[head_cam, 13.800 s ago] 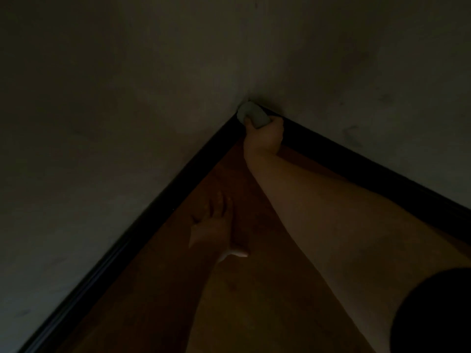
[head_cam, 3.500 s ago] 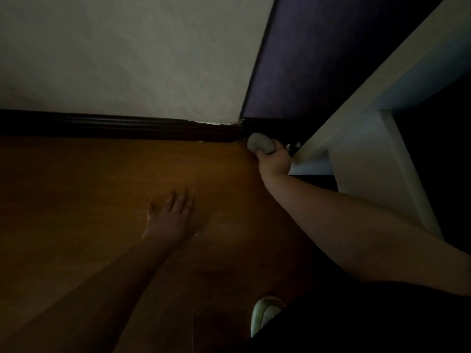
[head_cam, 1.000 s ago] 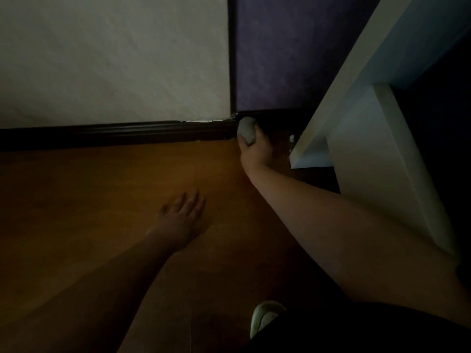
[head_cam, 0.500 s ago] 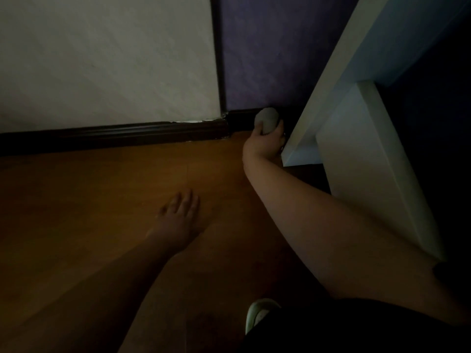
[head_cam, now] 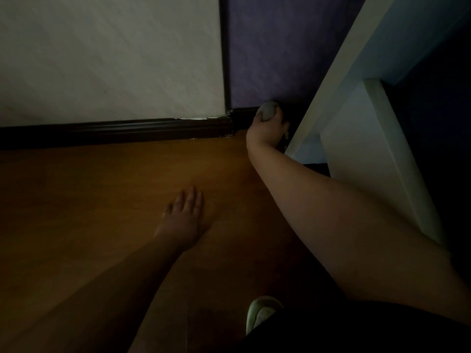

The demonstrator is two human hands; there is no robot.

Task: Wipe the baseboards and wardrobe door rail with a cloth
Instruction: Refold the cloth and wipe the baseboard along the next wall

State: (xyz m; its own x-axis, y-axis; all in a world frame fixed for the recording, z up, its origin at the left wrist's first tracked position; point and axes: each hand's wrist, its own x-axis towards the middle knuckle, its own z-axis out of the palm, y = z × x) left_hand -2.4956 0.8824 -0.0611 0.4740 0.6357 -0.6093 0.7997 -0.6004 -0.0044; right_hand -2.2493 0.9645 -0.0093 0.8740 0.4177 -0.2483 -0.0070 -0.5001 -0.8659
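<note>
Your cloth (head_cam: 268, 113) is one small grey wad, balled up in your right hand (head_cam: 267, 131) and pressed on the dark baseboard (head_cam: 243, 119) under the purple wall (head_cam: 267, 47), just past the corner. Your fingers are curled round the wad, holding it tight. That short baseboard run meets a second, longer one (head_cam: 114, 132) along the white wall (head_cam: 109, 59), so two runs show. Your left hand (head_cam: 184, 217) lies flat on the wooden floor (head_cam: 89, 200), fingers straight, well apart from the cloth, holding nothing.

Risks, as a guess: the white furniture panel (head_cam: 339, 72) stands right beside your wrist, so you could knock knuckles on its edge or stop short and miss the shadowed strip behind it. The light is poor, so leftover dust won't show. The wad is small and may skip the top lip. One shoe (head_cam: 262, 314) at bottom. No door rail in view.
</note>
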